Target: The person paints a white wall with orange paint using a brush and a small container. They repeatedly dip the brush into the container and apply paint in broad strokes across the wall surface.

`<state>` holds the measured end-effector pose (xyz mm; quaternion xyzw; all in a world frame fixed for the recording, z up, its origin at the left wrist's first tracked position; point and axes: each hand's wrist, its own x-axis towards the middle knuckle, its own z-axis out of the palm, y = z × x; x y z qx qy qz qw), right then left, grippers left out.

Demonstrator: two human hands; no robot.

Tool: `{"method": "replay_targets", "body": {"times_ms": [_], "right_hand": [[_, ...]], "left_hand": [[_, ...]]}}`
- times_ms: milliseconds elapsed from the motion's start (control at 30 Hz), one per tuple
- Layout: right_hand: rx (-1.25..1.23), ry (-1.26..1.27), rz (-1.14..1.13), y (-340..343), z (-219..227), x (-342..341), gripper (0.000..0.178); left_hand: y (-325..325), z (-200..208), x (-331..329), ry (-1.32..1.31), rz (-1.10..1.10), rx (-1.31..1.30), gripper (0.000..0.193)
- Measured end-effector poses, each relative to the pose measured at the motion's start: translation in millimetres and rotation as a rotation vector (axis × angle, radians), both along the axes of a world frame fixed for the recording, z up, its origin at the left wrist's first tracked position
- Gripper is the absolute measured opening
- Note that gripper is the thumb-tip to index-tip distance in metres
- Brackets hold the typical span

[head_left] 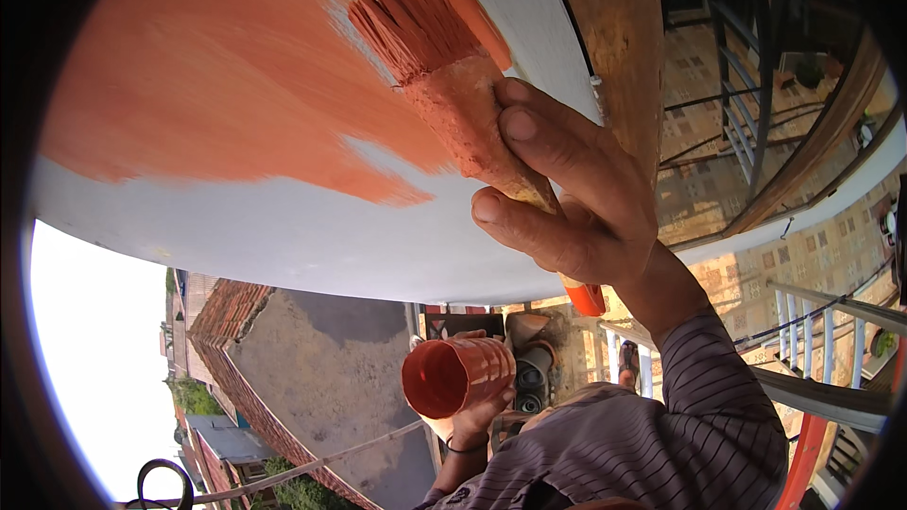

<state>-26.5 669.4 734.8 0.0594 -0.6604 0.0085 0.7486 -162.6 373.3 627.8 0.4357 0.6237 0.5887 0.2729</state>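
Observation:
A wide paintbrush point(444, 109) is gripped by its handle in my right hand point(590, 194), fingers closed round it. Its bristles are coated in orange-red paint and point up and left, over the white wall surface point(246, 236). Whether they touch the wall I cannot tell. Orange paint point(217, 85) covers much of that surface in streaks, with white along its lower and right edges. Lower down, my left hand point(479, 420) is wrapped round an orange-red paint pot point(484, 365). The pot is tilted, its mouth facing left, and its inside is coated orange.
A wooden frame point(619, 28) with dark glass borders the wall on the right. Metal ladder rails point(822, 397) stand at the lower right, above a tiled floor point(756, 269). Below left are a tiled roof edge point(231, 312) and a grey roof slab point(331, 359), at a lower level.

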Motion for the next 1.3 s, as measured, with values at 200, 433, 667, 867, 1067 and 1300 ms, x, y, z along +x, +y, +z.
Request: {"method": "replay_targets", "body": {"times_ms": [200, 433, 667, 867, 1067, 1300], "right_hand": [[0.115, 0.071, -0.059, 26, 13, -12, 0.035], [0.111, 0.065, -0.145, 32, 7, -17, 0.031], [0.084, 0.028, -0.196, 29, -1, -12, 0.032], [0.056, 0.028, -0.189, 26, -4, -10, 0.029], [-0.056, -0.001, -0.041, 15, -8, -5, 0.023], [-0.105, 0.021, 0.026, 10, -14, -9, 0.025]], "left_hand": [[2, 1, 5, -0.016, 0.064, -0.002, 0.105], [3, -2, 3, 0.020, 0.059, 0.000, 0.103], [3, -3, 2, 0.045, 0.035, -0.016, 0.101], [4, 0, 1, 0.036, 0.007, -0.028, 0.099], [6, 0, -1, 0.058, 0.003, -0.015, 0.096], [8, 2, 5, 0.015, 0.069, -0.018, 0.105]]}}
